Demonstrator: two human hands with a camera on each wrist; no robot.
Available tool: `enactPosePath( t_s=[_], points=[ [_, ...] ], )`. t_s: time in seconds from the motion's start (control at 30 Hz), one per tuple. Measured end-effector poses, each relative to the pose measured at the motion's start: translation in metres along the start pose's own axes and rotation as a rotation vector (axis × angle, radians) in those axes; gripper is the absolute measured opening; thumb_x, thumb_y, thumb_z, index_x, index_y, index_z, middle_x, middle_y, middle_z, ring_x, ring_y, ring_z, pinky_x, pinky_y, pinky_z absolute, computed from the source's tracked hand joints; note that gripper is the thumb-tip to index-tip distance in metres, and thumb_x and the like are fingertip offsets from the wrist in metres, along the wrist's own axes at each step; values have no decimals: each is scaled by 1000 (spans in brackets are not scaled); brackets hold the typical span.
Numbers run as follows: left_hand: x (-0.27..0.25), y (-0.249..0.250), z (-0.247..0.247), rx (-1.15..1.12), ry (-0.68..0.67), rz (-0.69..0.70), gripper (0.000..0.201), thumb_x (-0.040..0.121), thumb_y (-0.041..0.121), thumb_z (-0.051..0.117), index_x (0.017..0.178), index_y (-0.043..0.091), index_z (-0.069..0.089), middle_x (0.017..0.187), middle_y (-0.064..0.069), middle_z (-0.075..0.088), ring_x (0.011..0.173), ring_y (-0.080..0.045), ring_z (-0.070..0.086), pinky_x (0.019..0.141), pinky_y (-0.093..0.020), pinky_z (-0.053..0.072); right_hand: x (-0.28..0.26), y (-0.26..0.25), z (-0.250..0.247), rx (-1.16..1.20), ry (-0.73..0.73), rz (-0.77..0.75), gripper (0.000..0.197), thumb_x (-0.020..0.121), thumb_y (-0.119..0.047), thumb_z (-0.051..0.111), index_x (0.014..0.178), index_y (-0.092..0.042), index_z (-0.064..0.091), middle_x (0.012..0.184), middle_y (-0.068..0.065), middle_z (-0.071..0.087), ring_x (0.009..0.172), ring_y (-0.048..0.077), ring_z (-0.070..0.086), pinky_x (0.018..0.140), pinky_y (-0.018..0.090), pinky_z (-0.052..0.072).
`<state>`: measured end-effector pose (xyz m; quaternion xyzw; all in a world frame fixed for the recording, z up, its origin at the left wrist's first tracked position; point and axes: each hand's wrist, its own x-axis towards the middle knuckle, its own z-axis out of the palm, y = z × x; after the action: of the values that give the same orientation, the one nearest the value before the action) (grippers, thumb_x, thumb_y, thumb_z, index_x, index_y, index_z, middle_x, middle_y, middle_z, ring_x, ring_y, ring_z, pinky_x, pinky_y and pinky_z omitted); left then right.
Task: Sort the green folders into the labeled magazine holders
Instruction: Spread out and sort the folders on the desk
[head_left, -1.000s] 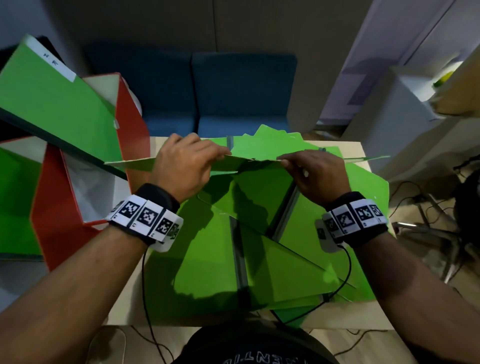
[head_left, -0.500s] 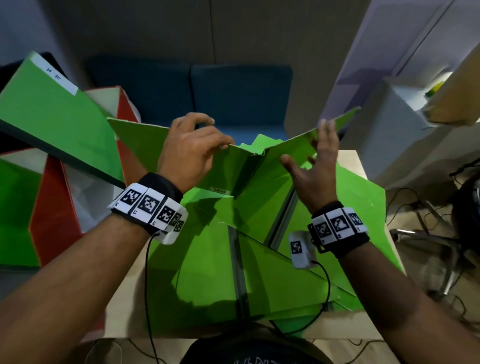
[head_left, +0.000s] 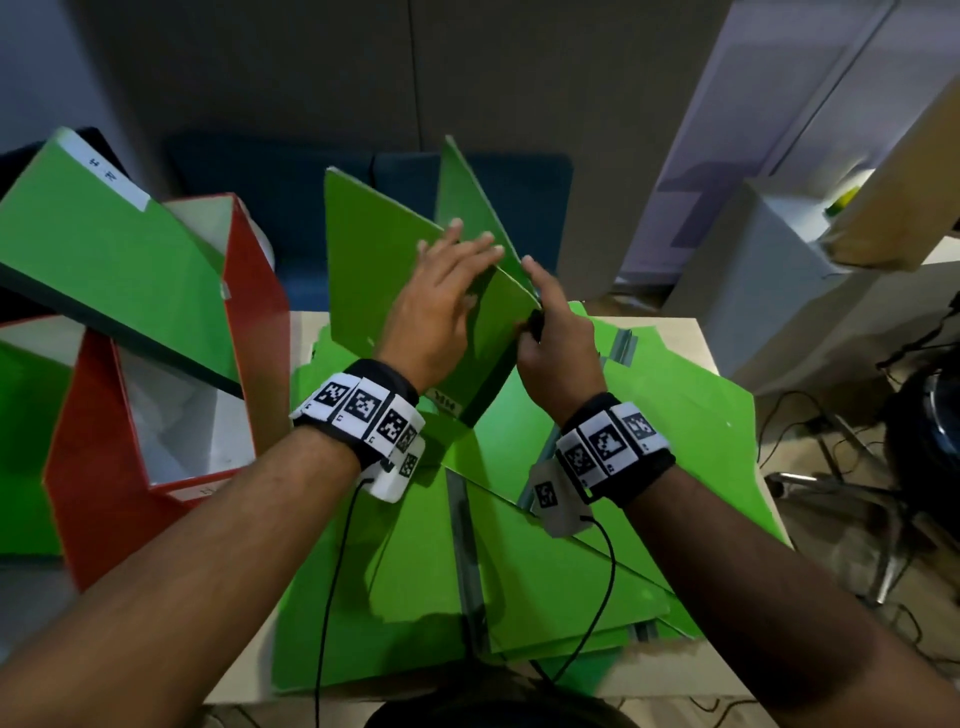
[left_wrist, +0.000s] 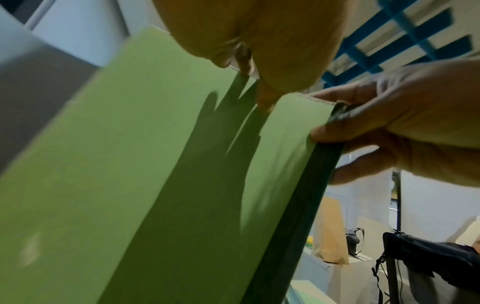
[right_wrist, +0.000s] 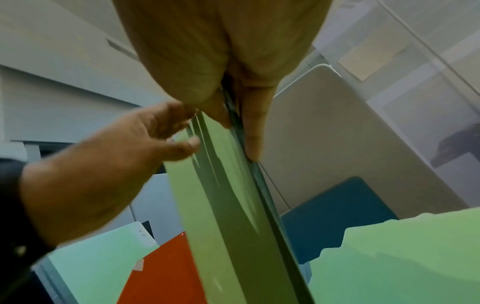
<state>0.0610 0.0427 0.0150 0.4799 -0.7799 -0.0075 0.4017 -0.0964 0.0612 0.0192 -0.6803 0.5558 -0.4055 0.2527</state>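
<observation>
So the folder (head_left: 395, 280) that was lying nearly flat between the hands a second ago, then splayed open like a V half a second back, is now swung up almost on edge above the counter (head_left: 306, 332), with its two covers coming together. The left hand (head_left: 436, 312) has flattened out on the near cover, fingers straight and pressing it over, so that grip is spread rather than clamped. The right hand (head_left: 558, 343) has moved in from the far flap to the dark spine edge, and from the right wrist view it's pinching that edge between thumb and fingers, so that grip is clamped on the folder. There's a small label near the bottom edge by the left wrist, but it's too blurred for me to read. My guess is the folder's basically closed and ready to go, so next comes matching the label to a holder. The red magazine holders (head_left: 249, 322) sit off to the left, one already with a green folder leaning in it, and a messy pile of other green folders (head_left: 675, 415) is still spread over the counter, so plenty of sorting left.
</observation>
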Motion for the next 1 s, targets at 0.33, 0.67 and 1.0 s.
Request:
enactPosePath(
  t_s=[0.33,0.67,1.0],
  points=[
    [-78,-30,35,-139,-293,-517,75,98,24,51,154,28,1,160,10,-14,147,-12,2,118,-41,18,-3,-3,-19,473,54,152,54,90,10,52,135,-20,48,96,-9,64,84,16,69,62,43,60],
    [-84,-58,5,-381,142,-1132,51,94,28,60,137,9,40,120,-7,60,114,-29,57,98,-47,47,-13,63,-29,794,89,411,56,91,13,46,136,-20,46,119,8,61,97,31,66,71,47,59],
    [-69,-34,-93,-343,53,-881,54,93,6,60,141,23,45,120,9,59,110,-13,56,99,-38,47,25,93,6,428,16,459,55,81,-41,70,126,-15,53,118,7,63,106,28,61,76,44,55]
  ],
)
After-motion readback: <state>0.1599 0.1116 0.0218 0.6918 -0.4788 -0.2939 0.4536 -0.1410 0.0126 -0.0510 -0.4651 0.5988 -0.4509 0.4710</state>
